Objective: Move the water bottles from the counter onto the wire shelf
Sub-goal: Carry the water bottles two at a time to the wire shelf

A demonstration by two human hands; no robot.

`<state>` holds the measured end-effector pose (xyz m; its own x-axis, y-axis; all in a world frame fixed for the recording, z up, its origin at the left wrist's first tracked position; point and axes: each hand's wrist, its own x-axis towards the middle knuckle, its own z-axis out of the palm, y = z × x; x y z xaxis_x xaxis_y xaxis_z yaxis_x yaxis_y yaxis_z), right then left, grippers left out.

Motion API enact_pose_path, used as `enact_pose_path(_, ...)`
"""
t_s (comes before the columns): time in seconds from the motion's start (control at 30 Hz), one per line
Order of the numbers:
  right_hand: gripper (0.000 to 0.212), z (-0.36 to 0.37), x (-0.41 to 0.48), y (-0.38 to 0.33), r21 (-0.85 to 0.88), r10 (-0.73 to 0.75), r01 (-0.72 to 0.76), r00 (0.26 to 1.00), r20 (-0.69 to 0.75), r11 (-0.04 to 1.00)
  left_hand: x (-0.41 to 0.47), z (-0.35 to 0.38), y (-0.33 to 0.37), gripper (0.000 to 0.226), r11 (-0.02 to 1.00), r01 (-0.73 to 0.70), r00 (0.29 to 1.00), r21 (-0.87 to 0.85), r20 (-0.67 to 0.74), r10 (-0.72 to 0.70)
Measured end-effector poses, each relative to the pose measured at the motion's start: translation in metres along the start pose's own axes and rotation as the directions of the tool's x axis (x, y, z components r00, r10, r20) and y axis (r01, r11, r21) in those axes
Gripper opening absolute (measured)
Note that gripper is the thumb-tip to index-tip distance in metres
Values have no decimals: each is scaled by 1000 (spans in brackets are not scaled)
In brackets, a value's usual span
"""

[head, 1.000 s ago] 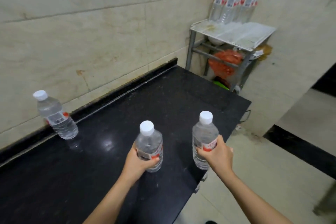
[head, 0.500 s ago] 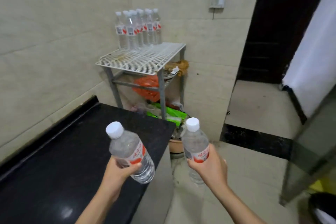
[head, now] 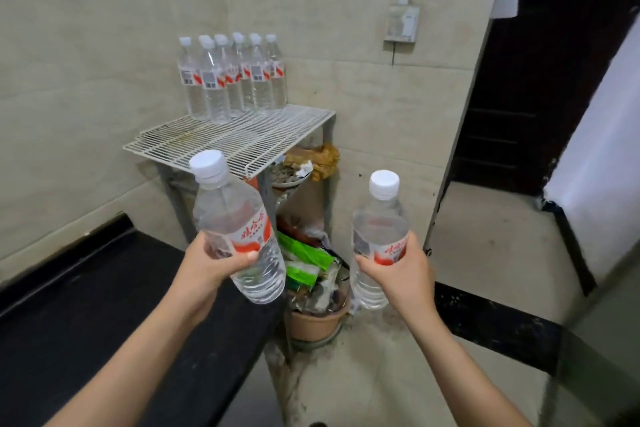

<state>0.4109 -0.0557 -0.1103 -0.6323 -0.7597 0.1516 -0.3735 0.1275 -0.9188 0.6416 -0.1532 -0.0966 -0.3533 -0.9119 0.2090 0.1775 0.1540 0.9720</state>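
Observation:
My left hand (head: 211,262) grips a clear water bottle (head: 235,218) with a white cap and red label, tilted to the left, in the air above the end of the black counter (head: 86,315). My right hand (head: 403,274) grips a second, upright bottle (head: 377,232) over the floor. Ahead stands the white wire shelf (head: 249,139) in the wall corner. Several bottles (head: 232,76) of the same kind are grouped at its back left. The front and right of the shelf's top are bare wire.
Under the shelf sit a dish of scraps (head: 291,175), green packets (head: 304,256) and a brown pot (head: 317,317) on the floor. A dark doorway (head: 540,80) opens on the right, with a black floor strip (head: 491,322) before it. A wall box (head: 401,24) hangs above.
The view has turned right and closed in on the shelf. Both bottles left the counter and are carried in the air; the third bottle on the counter is out of view.

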Motion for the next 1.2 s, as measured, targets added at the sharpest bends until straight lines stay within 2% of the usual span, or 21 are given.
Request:
enact_pose_path(0.1, 47, 5, 55, -11, 110, -8, 1, 998, 58, 994, 52, 17, -7, 61, 991, -21, 1000, -132, 15, 23)
enact_pose_path(0.13, 48, 8, 73, -15, 130, -11, 1, 997, 76, 991, 72, 22, -10, 63, 985, -31, 999, -170, 12, 34)
enact_pose_path(0.23, 53, 17, 133, -28, 158, -50, 31, 992, 115, 987, 134, 37, -15, 89, 959, -66, 998, -276, -8, 66)
enact_pose_path(0.27, 54, 20, 153, -32, 155, -71, 51, 989, 127, 987, 154, 39, -16, 87, 951, -72, 997, -300, -18, 70)
enact_pose_path(0.4, 52, 31, 221, -42, 154, -149, 130, 981, 123, 980, 220, 38, -12, 44, 924, -123, 992, -363, -61, 108)
enact_pose_path(0.53, 68, 54, 273, -45, 212, -159, 137, 983, 95, 968, 256, 24, -5, 45, 919, -162, 982, -358, -154, 113)
enact_pose_path(0.73, 64, 114, 341, -60, 342, -255, 182, 950, 182, 922, 277, -2, -5, 61, 948, -209, 929, -238, -351, 117)
enact_pose_path(0.83, 63, 152, 377, -74, 405, -313, 192, 914, 258, 894, 286, -11, -4, 50, 965, -216, 885, -148, -447, 130)
enact_pose_path(0.97, 53, 200, 425, -97, 440, -396, 223, 848, 352, 870, 300, -12, -4, 57, 970, -243, 799, -29, -573, 183)
enact_pose_path(1.1, 50, 242, 471, -119, 449, -443, 239, 786, 431, 861, 316, 1, -6, 43, 967, -248, 695, 51, -686, 214)
enact_pose_path(1.13, 49, 256, 481, -122, 433, -446, 251, 778, 442, 866, 319, 3, -9, 48, 968, -241, 676, 68, -704, 218)
enact_pose_path(1.2, 49, 285, 499, -129, 403, -448, 268, 765, 463, 875, 323, 9, -13, 75, 973, -207, 643, 103, -735, 215)
